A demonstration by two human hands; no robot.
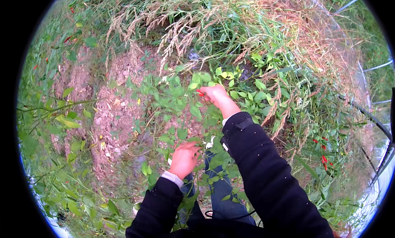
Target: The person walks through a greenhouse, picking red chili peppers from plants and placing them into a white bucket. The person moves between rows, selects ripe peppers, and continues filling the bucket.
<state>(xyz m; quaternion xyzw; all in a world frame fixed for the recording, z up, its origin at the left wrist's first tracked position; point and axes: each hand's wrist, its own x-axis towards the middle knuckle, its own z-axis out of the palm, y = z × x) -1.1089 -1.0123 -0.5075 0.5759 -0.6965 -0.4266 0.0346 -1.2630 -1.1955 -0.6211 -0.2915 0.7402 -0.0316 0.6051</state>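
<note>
My right hand (pixel 215 94) reaches forward into a leafy pepper plant (pixel 195 111), its fingers curled round a small red chili pepper (pixel 200 93). The pepper's red body pokes out on the left side of my fingers. Closer to me, my left hand (pixel 184 158) is among the lower leaves, back of the hand upward. Leaves and the hand itself hide whether its fingertips pinch a stem. A white scrap (pixel 210 142) shows between the leaves just right of that hand.
Dry seeding grass (pixel 182 31) covers the far side. Bare soil (pixel 114 114) runs along the left. More red peppers (pixel 324 162) hang at the right, near a dark bent pole (pixel 367 113). A leafy branch (pixel 61 105) reaches in from the left.
</note>
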